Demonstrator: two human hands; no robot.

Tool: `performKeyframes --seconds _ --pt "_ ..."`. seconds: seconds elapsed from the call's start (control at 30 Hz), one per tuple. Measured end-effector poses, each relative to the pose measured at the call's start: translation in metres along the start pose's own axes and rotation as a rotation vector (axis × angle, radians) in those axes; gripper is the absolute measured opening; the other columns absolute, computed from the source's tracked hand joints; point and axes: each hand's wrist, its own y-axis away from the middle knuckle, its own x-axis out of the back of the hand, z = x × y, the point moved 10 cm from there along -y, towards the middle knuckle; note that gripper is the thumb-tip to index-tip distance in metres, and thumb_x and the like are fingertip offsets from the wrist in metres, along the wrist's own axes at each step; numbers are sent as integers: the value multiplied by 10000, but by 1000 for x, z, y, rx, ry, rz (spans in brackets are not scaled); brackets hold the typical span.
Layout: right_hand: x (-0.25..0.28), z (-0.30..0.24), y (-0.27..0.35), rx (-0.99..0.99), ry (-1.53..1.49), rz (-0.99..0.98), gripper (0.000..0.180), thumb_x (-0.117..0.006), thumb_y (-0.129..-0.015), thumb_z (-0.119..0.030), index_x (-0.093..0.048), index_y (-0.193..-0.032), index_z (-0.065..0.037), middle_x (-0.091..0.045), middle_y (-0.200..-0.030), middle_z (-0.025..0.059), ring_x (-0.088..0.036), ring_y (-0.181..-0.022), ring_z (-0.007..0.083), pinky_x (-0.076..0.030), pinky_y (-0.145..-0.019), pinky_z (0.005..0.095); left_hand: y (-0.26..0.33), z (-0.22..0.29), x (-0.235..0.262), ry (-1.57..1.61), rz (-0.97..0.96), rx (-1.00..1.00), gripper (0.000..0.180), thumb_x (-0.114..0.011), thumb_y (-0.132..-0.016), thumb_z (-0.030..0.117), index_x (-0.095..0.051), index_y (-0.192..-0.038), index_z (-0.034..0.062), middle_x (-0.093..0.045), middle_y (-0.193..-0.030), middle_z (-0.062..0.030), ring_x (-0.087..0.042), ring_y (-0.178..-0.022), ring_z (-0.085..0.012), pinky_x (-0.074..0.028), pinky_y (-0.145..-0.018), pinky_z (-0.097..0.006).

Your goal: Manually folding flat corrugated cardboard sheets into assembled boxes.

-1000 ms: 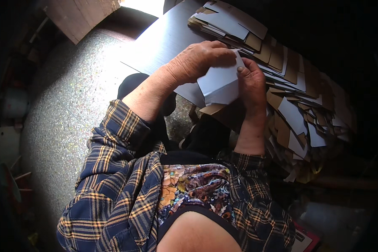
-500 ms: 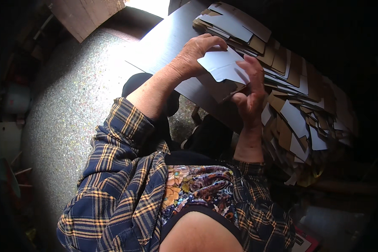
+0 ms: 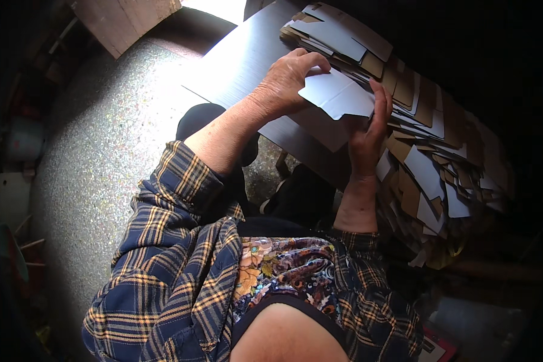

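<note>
Plaid flannel in navy and mustard covers both of the person's arms at the bottom of the view, with a flowered, dark fabric between them over the lap. Sleeves are pushed back from the wrists. Beyond the knees lies a speckled, gritty stone floor [image 3: 102, 151], bright where sunlight falls on it.

Higher up, both hands meet over a flat white card blank [image 3: 338, 96], a smooth die-cut sheet with straight edges and notched flaps. Left hand [image 3: 286, 81] curls over the blank's left end, its grip closed with fingers on top and thumb below. Right hand [image 3: 368, 130] stands upright at the blank's right edge, fingers pressed along it, so its grip also holds the blank. The blank is raised just above a smooth grey sheet [image 3: 247, 60], wide and glossy, which slopes across the lap.

To the right and farther off, a long heap of card blanks [image 3: 428, 133] fans out in overlapping layers, white faces mixed with brown kraft backs. At the far top left leans a rough brown cardboard panel [image 3: 123, 21].
</note>
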Motion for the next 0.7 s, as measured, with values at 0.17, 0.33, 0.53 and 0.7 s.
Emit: performKeyframes --seconds 0.17,0.33,0.53,0.7 --pt "-3 6 -1 22 -225 -132 950 -680 -692 -632 -361 -1381 -61 -270 -1409 205 -332 -1309 336 -310 -1062 444 -3 -14 5 107 32 45 317 -752 -732 170 -631 -1022 129 -615 -1008 -115 -623 -971 -247 -505 -870 -351" --pt "4 12 1 -65 -269 7 885 -626 -713 -545 -346 -1387 -46 -278 -1406 179 -318 -1309 302 -276 -1077 440 -3 -28 -2 202 34 99 260 -711 -789 160 -634 -1029 98 -640 -891 -46 -589 -874 -145 -484 -795 -291" --pt "-5 20 5 -153 -426 118 733 -617 -734 -381 -389 -1327 -15 -390 -1303 151 -377 -1235 265 -290 -1048 396 -2 -33 -7 231 53 134 292 -703 -805 198 -624 -1056 71 -633 -898 -55 -578 -877 -141 -476 -803 -284" --pt "-6 15 -3 -136 -468 138 658 -598 -747 -336 -418 -1291 -12 -430 -1259 145 -421 -1191 257 -308 -1033 378 2 -38 -13 425 1 262 345 -703 -815 243 -611 -1093 61 -622 -938 -67 -572 -907 -144 -467 -813 -268"
